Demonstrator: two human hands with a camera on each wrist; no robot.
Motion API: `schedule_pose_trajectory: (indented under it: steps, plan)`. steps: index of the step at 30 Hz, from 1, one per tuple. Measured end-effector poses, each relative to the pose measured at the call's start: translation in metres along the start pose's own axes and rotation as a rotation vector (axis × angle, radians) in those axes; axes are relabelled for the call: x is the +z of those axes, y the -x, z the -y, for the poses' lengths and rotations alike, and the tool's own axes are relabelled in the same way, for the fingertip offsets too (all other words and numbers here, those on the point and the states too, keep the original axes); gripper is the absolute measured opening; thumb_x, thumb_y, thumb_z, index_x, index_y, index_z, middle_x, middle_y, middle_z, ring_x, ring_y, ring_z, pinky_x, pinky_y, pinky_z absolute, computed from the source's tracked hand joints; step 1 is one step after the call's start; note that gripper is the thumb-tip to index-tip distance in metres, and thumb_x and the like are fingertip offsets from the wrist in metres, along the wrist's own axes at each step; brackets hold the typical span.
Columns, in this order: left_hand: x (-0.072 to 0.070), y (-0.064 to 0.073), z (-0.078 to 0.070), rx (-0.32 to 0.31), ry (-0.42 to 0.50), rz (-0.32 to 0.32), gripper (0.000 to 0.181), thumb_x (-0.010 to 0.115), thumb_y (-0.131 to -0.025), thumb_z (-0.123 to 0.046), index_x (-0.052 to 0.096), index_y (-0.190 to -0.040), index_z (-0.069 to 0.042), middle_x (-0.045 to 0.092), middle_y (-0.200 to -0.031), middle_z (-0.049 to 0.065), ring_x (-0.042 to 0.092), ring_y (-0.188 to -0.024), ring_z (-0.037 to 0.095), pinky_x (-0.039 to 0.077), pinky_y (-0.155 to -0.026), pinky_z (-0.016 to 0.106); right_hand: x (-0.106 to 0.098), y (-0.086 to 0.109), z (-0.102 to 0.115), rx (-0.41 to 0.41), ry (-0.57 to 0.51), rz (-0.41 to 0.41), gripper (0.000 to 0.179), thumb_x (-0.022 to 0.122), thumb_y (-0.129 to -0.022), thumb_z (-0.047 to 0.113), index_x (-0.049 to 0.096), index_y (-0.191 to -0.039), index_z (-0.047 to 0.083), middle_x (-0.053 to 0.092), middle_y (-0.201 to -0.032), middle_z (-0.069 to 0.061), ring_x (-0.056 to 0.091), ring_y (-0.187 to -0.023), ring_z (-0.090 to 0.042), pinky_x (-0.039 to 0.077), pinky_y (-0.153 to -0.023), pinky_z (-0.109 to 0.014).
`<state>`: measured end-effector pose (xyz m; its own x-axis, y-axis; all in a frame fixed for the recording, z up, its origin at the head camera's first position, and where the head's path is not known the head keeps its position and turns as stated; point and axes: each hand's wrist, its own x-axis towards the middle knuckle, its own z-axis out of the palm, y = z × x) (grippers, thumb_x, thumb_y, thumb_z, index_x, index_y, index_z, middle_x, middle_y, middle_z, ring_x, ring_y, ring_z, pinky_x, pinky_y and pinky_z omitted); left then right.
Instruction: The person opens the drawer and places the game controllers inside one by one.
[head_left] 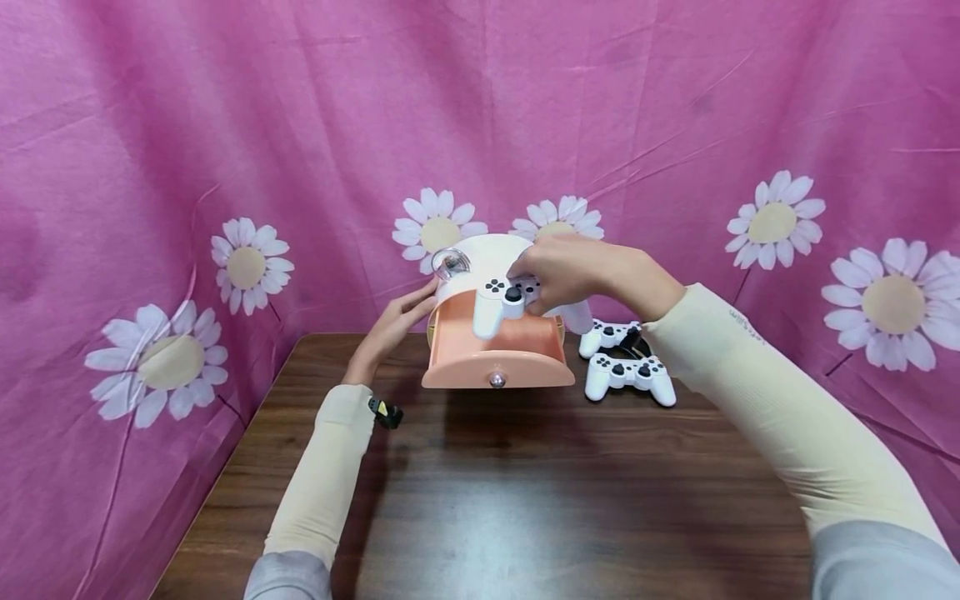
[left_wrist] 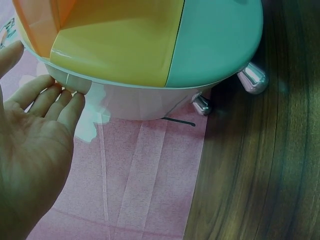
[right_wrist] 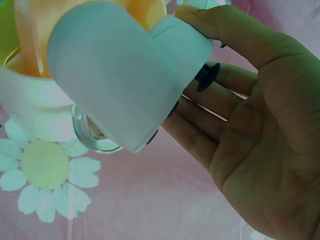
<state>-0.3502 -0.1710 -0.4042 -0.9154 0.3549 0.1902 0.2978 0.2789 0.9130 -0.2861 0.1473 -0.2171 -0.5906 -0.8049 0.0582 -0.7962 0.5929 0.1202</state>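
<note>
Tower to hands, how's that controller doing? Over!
Right hand gripping white controller over open drawer. Left hand against cabinet. Two other controllers beside cabinet, not blocking drawer.

1. A white, round-topped cabinet (head_left: 487,250) with yellow and teal sections stands upright, the left hand's (head_left: 393,329) outstretched fingers at its left side.
2. Its glossy peach drawer (head_left: 465,372), with a curved front and round silver knob, is pulled out.
3. A white plastic game controller (head_left: 487,318) with black thumbsticks, gripped by the right hand (head_left: 564,271), hangs over the drawer, handles downward.

Pink daisy-print curtain (head_left: 337,108), dark wood-grain table (head_left: 600,500), light glare on tabletop
</note>
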Motion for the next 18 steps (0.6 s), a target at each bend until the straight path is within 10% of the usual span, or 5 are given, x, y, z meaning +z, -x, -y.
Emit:
schedule_pose_trajectory:
  steps: [18]
  plan:
    - [0.000, -0.003, 0.002, -0.002, 0.013, -0.017, 0.058, 0.060, -0.109, -0.045, 0.047, -0.162, -0.027, 0.041, -0.171, -0.005, 0.032, -0.162, 0.022, 0.026, -0.134, 0.051, 0.009, -0.043, 0.016, 0.029, -0.077, 0.181, 0.022, 0.088, -0.080, 0.029, 0.076, -0.087, 0.012, 0.060, -0.073, 0.001, 0.052, -0.073, -0.019, 0.045, -0.065, -0.035]
